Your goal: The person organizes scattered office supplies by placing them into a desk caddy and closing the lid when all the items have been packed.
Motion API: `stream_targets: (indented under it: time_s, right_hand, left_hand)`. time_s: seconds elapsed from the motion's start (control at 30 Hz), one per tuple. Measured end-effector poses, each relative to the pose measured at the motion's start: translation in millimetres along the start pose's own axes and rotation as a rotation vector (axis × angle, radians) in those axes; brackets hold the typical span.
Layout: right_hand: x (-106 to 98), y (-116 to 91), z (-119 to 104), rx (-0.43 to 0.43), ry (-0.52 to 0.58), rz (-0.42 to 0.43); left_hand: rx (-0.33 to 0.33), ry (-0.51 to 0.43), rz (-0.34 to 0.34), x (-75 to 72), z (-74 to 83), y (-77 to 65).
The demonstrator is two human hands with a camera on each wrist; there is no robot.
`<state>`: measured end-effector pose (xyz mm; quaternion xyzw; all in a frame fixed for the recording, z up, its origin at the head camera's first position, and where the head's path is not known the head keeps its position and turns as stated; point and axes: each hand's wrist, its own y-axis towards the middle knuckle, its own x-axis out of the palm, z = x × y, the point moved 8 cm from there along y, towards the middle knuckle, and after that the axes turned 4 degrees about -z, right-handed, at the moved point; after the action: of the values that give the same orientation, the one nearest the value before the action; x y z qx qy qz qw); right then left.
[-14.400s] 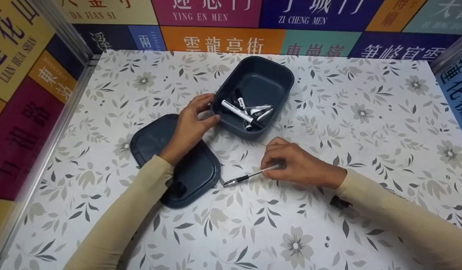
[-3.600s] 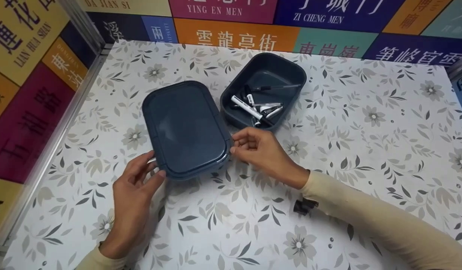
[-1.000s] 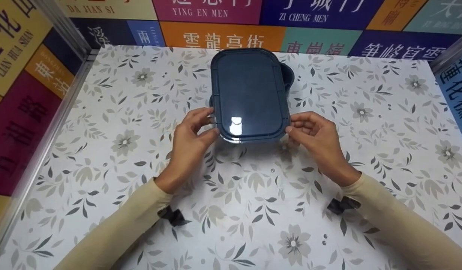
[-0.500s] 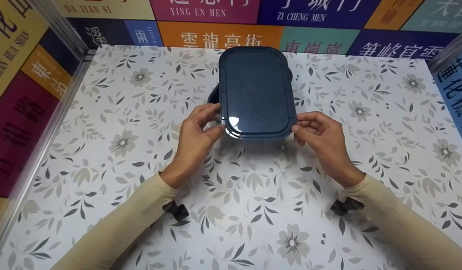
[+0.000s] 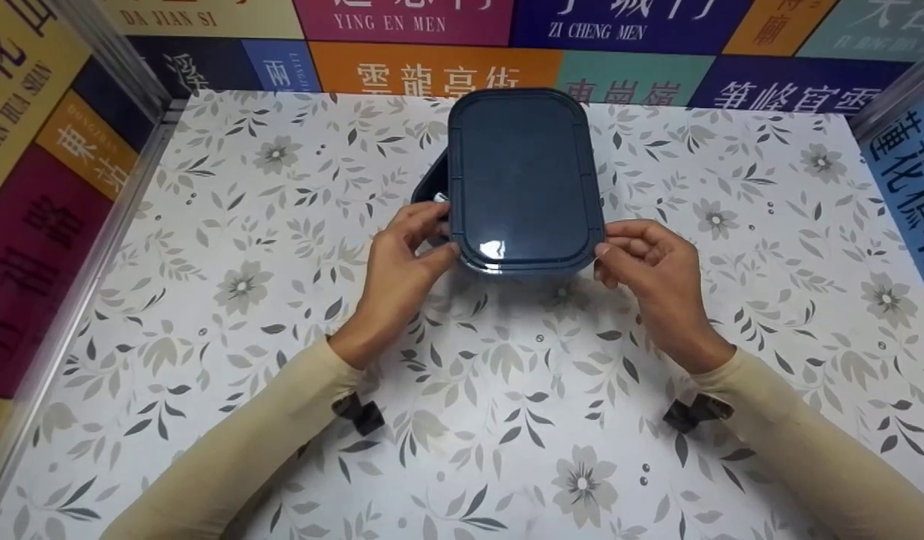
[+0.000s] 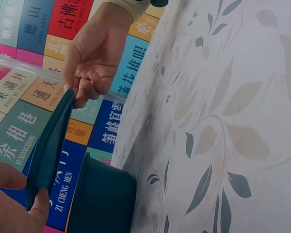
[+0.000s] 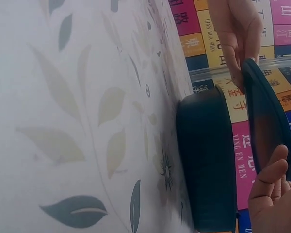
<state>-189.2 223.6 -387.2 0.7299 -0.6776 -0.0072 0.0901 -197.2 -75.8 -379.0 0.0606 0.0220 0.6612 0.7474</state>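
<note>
A dark blue-grey plastic lid (image 5: 526, 180) is held level over the matching box (image 5: 430, 181), both hands at its near end. My left hand (image 5: 406, 270) pinches the lid's near left corner between thumb and fingers. At the opposite corner my right hand (image 5: 657, 277) pinches the edge the same way. Both wrist views show a gap between the lid (image 7: 266, 116) and the box (image 7: 206, 160), which stands on the table. Only the box's left side shows past the lid in the head view, with a bit of a white marker (image 5: 441, 197) inside; the other pens are hidden.
The table (image 5: 282, 420) has a white cover printed with grey flowers and leaves. Behind it stands a wall of coloured panels (image 5: 439, 75) with lettering, close beyond the lid's far end. More panels flank the left side (image 5: 49, 247) and the right.
Earlier, a pen was placed in the box and the lid was picked up from the table's left. Over the last second both hands have shifted the lid slightly right and away above the box.
</note>
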Motion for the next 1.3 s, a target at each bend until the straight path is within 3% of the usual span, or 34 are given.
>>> stream_targets:
  time_s: [0.43, 0.77, 1.07, 1.3]
  right_hand:
    - [11, 2, -26, -0.092, 0.244, 0.007]
    - [25, 3, -57, -0.21, 0.339, -0.011]
    - [28, 8, -70, -0.259, 0.34, 0.038]
    - [31, 8, -70, -0.269, 0.317, 0.066]
  left_hand:
    - [-0.009, 0.008, 0.014, 5.2, 1.2, 0.5]
    - [-0.09, 0.033, 0.003, 15.2, -5.2, 2.4]
    - [-0.008, 0.216, -0.117, 31.0, 19.0, 6.5]
    - [0.008, 0.355, -0.192, 47.3, 39.3, 23.6]
